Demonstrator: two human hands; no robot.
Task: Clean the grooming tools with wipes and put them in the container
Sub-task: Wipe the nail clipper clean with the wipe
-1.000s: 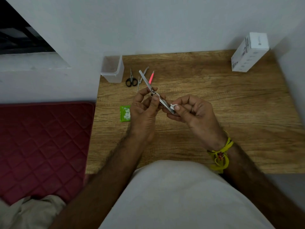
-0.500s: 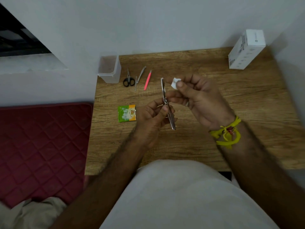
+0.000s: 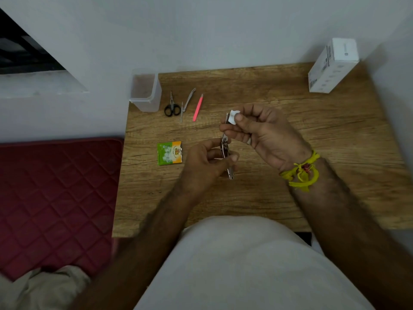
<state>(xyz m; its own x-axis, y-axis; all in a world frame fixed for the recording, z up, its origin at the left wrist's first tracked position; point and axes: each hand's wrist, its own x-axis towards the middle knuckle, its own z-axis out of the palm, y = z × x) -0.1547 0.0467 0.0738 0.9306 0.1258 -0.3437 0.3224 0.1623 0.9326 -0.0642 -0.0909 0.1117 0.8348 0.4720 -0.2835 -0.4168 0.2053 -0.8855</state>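
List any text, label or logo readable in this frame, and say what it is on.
None can be read.
White box: dark print down one side and a small mark on top, too small to read.
Green and orange sachet: printed design, too blurred to read.
Tools and container: no visible markings.

Steel nail clipper (image 3: 226, 151) upright, white wipe (image 3: 233, 116) at top.

This looks like a room in a home: a small wooden-grain table (image 3: 290, 135) stands against plain white walls (image 3: 201, 30), beside a dark red quilted mattress (image 3: 55, 198).
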